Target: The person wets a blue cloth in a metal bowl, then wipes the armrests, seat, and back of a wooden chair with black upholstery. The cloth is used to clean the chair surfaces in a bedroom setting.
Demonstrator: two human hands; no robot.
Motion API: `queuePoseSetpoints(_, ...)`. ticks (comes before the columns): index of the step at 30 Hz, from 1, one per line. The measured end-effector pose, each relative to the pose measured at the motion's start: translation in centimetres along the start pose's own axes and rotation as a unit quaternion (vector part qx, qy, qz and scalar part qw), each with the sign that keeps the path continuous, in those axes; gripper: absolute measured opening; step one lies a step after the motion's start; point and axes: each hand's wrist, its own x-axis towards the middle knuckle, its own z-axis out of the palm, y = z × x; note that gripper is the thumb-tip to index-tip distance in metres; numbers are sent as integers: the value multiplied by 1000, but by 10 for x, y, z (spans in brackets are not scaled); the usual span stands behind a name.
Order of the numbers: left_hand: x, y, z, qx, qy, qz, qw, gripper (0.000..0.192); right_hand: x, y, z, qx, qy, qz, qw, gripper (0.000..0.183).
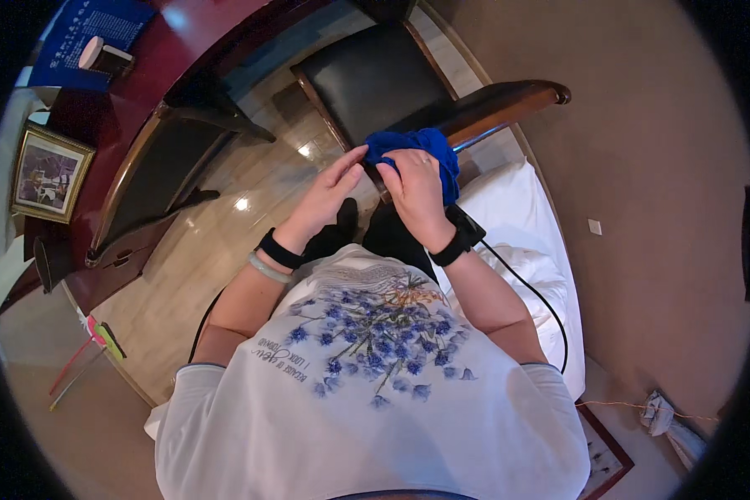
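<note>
A bunched blue cloth (pixel 447 153) lies against the near end of a chair's wooden backrest (pixel 506 109). My right hand (pixel 415 194) grips the cloth from the near side, its fingers partly sunk in the folds and its thumb to the left. My left hand (pixel 325 194) is just left of the cloth, with its fingertips at the cloth's edge; thumb and fingers are apart and hold nothing. Beyond the cloth is the chair's black padded seat (pixel 375 78). The cloth and my right hand hide part of the backrest.
White bedding (pixel 512 212) lies close on my right, beside a brown wall (pixel 637 144). A second chair (pixel 162 162) stands left at a dark red desk (pixel 219 31) bearing a framed picture (pixel 49 172). A black cable (pixel 531 284) runs from my right wrist. Tiled floor (pixel 256 200) lies between.
</note>
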Motion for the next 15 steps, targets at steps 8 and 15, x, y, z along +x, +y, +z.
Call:
queuePoseSetpoints(8, -1, -10, -12, -105, 0, 16, 994, 48, 8, -40, 13, -90, -170, -118, 974, 26)
queuePoseSetpoints(15, 35, -5, -2, -52, -59, 52, 996, 46, 13, -30, 6, -153, -125, -9, 980, 49)
